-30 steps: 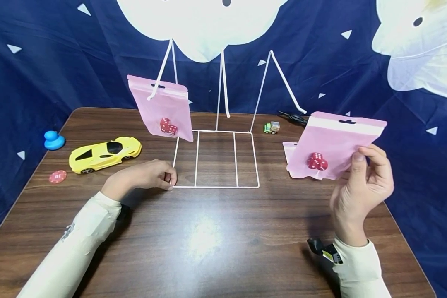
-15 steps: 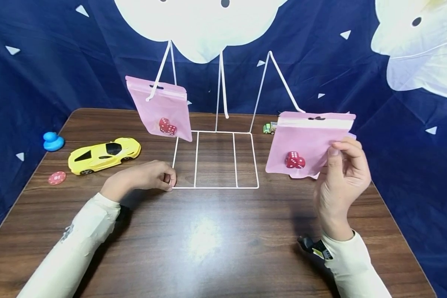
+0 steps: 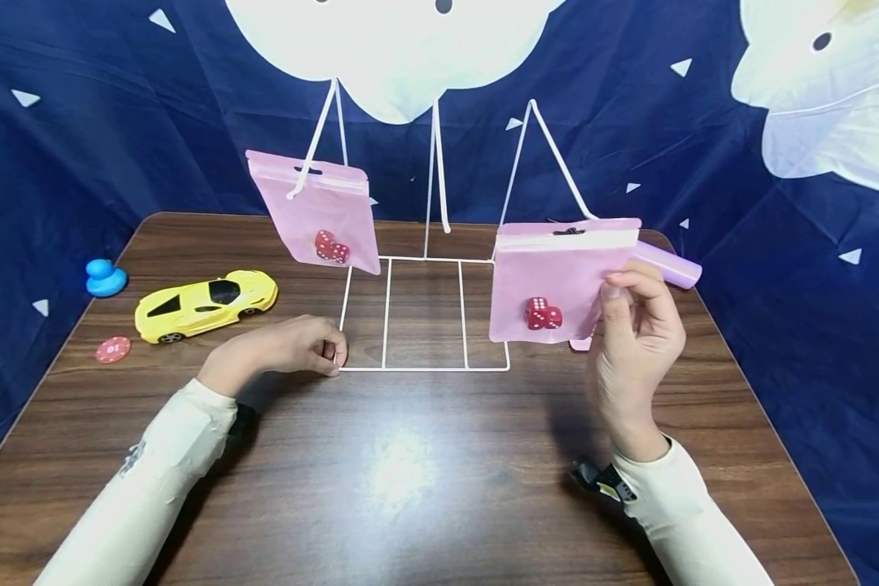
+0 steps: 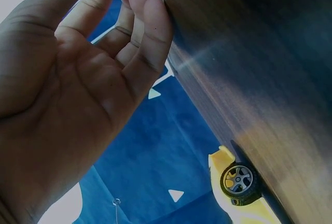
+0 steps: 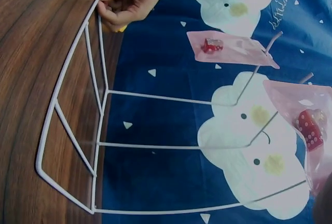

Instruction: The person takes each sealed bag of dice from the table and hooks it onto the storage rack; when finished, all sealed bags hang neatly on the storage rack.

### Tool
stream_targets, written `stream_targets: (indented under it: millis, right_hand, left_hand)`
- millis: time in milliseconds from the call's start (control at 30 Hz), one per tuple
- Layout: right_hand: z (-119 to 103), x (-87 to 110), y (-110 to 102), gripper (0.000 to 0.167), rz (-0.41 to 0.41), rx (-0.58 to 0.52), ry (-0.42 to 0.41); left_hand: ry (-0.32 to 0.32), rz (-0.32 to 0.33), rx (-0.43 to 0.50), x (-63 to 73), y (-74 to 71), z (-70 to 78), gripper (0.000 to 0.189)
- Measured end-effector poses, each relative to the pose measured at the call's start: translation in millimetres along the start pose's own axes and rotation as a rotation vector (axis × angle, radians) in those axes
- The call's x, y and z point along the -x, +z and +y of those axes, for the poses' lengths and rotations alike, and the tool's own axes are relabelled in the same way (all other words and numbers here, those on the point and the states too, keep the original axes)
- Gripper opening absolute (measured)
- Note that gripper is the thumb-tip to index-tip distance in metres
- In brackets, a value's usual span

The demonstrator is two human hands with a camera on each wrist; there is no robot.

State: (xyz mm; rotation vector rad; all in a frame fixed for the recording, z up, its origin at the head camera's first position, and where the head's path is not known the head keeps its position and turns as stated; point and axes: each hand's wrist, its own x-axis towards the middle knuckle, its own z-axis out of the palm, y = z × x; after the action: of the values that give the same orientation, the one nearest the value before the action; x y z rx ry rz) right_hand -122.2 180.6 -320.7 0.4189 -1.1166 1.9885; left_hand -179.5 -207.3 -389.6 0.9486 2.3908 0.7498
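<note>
In the head view, my right hand [image 3: 637, 350] pinches the right edge of a pink zip bag [image 3: 571, 277] with red dice [image 3: 542, 313] inside. The bag is held up in front of the white wire rack's right hook [image 3: 557, 155], its top edge overlapping the hook's tip. My left hand [image 3: 286, 346] pinches the front left corner of the wire rack [image 3: 425, 369]; its curled fingers [image 4: 155, 32] show in the left wrist view. A second pink bag with dice [image 3: 315, 212] hangs by its slot on the left hook. Nothing hangs on the middle hook [image 3: 441, 171].
A yellow toy car [image 3: 205, 305], a blue rubber duck [image 3: 106, 278] and a red poker chip [image 3: 113, 350] sit at the table's left. Behind the held bag, a purple cylinder [image 3: 670, 264] and a pink corner [image 3: 581, 344] show. A blue curtain [image 3: 791, 301] surrounds the table.
My right hand has carried the pink bag left to the right hook, uncovering the purple cylinder and hiding the small green toy truck. My left hand has stayed on the rack's corner.
</note>
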Motion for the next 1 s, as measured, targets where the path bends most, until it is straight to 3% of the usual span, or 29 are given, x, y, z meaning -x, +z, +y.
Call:
stream_targets:
  millis: [567,1000]
  right_hand:
    - [10.2,11.8,36.0,0.035,-0.061,-0.002,0.008]
    - [15.5,29.8,54.8,0.020,-0.121,-0.005,0.069]
  left_hand:
    - [-0.016,-0.008,-0.003,-1.5,0.1,-0.4,0.019]
    - [-0.024,-0.009,-0.003,-0.4,-0.1,1.0,0.019]
